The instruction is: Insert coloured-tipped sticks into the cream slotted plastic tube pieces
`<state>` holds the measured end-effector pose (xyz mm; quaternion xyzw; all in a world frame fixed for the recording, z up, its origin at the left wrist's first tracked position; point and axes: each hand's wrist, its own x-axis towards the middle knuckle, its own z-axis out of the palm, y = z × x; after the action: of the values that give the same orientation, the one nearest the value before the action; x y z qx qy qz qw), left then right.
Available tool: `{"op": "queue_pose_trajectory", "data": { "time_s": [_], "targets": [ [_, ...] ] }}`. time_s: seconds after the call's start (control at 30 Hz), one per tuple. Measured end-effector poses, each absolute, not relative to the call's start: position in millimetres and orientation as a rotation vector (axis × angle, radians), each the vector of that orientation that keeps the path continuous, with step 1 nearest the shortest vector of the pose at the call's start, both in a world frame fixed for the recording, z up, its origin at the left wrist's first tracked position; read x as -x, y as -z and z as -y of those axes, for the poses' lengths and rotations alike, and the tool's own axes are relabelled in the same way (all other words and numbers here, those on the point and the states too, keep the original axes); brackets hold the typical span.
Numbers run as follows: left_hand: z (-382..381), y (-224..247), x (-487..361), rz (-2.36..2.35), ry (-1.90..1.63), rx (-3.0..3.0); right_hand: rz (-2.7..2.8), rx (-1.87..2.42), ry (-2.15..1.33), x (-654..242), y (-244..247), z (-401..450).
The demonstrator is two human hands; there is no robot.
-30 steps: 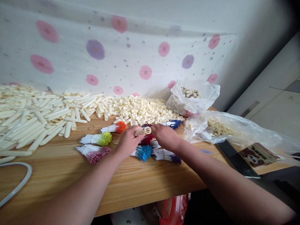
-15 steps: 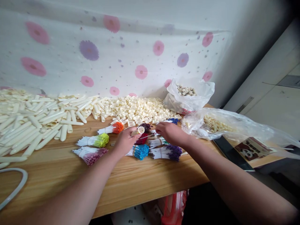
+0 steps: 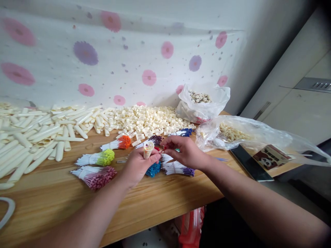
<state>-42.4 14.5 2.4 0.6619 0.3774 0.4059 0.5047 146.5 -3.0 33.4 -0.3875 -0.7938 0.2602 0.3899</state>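
Note:
My left hand [image 3: 134, 167] is closed around a short cream plastic pen tube [image 3: 147, 153], held upright with its open end up and small coloured specks showing in the opening. Beside it, my right hand [image 3: 183, 151] pinches a thin red pen refill [image 3: 161, 151] near the tube. Around the hands lie banded bundles of white refills with coloured ends: orange [image 3: 116, 142], yellow-green [image 3: 96, 158], pink [image 3: 95, 176], blue [image 3: 153, 169], purple [image 3: 178, 169], dark maroon [image 3: 154, 140] and dark blue [image 3: 184, 132]. A red bundle is mostly hidden behind my fingers.
Long cream pen barrels [image 3: 38, 137] are heaped at the left, short slotted cream tubes [image 3: 150, 119] at the back. On the right are a white bag of small parts [image 3: 203, 103], a clear bag [image 3: 232, 132], a black phone-like slab [image 3: 248, 163] and a panda-printed box [image 3: 271, 156].
My left hand has turned the tube more upright. My right hand has come closer to it and now pinches a red refill. The view has shifted slightly.

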Motion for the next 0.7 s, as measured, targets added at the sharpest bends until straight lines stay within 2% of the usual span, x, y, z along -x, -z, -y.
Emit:
{"op": "queue_pose_trajectory", "data": {
  "time_s": [0.17, 0.37, 0.47, 0.6, 0.7],
  "targets": [
    [-13.0, 0.9, 43.2, -0.786, -1.040, -1.513, 1.627, 0.797, -1.219, -143.6, -32.2, 1.0],
    [-15.9, 7.1, 44.6, -0.764, -1.080, -1.537, 1.494, 0.821, -1.264, -133.7, -27.4, 1.4],
    [-17.6, 8.5, 45.9, -0.776, -1.091, -1.603, 1.584, 0.884, -1.041, -130.8, -30.5, 4.9],
    [-18.4, 3.3, 50.5, -0.812, -1.225, -1.803, 1.870, 0.857, -0.339, -135.8, -63.1, 31.6],
    [-17.7, -2.6, 53.5, -0.921, -1.322, -1.929, 1.861, 0.724, 0.026, -144.1, -96.4, 67.2]
  ]
}}
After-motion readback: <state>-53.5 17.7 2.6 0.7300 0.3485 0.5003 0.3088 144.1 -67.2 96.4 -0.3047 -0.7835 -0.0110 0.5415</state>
